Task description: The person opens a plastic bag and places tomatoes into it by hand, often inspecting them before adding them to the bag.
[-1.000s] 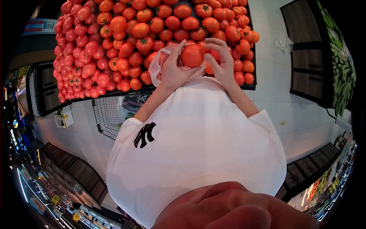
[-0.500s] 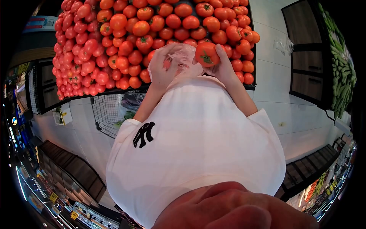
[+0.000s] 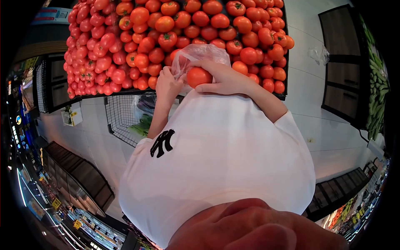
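Observation:
My right hand point(image 3: 223, 80) is closed round a red tomato point(image 3: 198, 77), with its fingers over the top and the thumb below. My left hand point(image 3: 167, 83) grips the edge of a thin clear plastic bag point(image 3: 204, 52), just left of the tomato. The bag spreads out above and behind both hands, over the front of the tomato pile. The tomato is at the bag's near side; whether it is inside the mouth I cannot tell. Large red tomatoes point(image 3: 201, 18) fill the display, and smaller pink ones point(image 3: 100, 50) lie on its left side.
A wire shopping cart point(image 3: 118, 112) with bagged items and green leaves stands below the display at the left. On the pale floor point(image 3: 304, 87) at the right lies a crumpled clear bag point(image 3: 318, 55). Green vegetables point(image 3: 377, 91) fill a stand at the far right.
My right hand has moved left with the tomato, to the bag, and turned over it. My left hand has shifted slightly down and left and pinches the bag's edge. The whole view has shifted slightly.

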Motion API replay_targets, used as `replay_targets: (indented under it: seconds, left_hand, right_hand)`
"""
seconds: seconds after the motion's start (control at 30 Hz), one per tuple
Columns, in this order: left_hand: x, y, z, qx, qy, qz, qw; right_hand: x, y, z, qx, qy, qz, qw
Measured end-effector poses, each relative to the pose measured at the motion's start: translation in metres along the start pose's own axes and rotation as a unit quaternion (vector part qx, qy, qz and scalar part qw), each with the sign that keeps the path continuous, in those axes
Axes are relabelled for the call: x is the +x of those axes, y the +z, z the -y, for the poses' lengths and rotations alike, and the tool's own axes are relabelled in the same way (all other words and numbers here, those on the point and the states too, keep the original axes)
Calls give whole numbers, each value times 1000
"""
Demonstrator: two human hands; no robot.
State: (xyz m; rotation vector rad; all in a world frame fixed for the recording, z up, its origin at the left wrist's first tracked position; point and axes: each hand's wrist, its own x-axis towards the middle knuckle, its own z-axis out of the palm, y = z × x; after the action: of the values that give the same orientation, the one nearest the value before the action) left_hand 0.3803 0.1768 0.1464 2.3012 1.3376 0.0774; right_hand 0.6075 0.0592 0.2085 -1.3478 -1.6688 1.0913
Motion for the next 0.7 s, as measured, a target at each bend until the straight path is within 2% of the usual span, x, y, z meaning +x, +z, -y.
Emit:
replay_targets:
  seconds: [0.1,0.13,0.2,0.23,0.27,0.33,0.37,0.47,0.53,0.63,0.7]
  left_hand:
    - [7,2,-4,-17,53,-37,998]
    - [8,2,-7,-33,74,-59,995]
    - [12,2,-16,-88,18,-48,995]
    - [15,3,-20,-115,-10,-42,992]
    - [16,5,-22,-173,-16,-35,984]
    - [21,9,-23,-286,-25,-20,958]
    - [26,16,-19,-342,-24,-16,939]
    - [34,30,-14,-490,-38,-10,871]
    - [32,22,-28,-566,-69,-17,821]
    - [31,18,-19,-585,-99,16,805]
    - [31,16,-9,-534,-63,15,843]
  right_hand:
    - [18,5,-11,-93,-19,42,995]
    - [22,5,-17,-132,6,37,991]
    - [29,9,-34,-207,54,29,976]
    - [31,15,-43,-252,30,-32,967]
    - [30,15,-52,-281,43,-27,958]
    - [32,8,-50,-338,69,-20,939]
    - [34,11,-76,-350,-4,-48,936]
    - [33,4,-83,-416,-2,-88,905]
    - [26,-2,-80,-397,16,-129,909]
    - [15,-7,-80,-364,6,-225,904]
    - [7,-9,-79,-355,-7,-286,890]
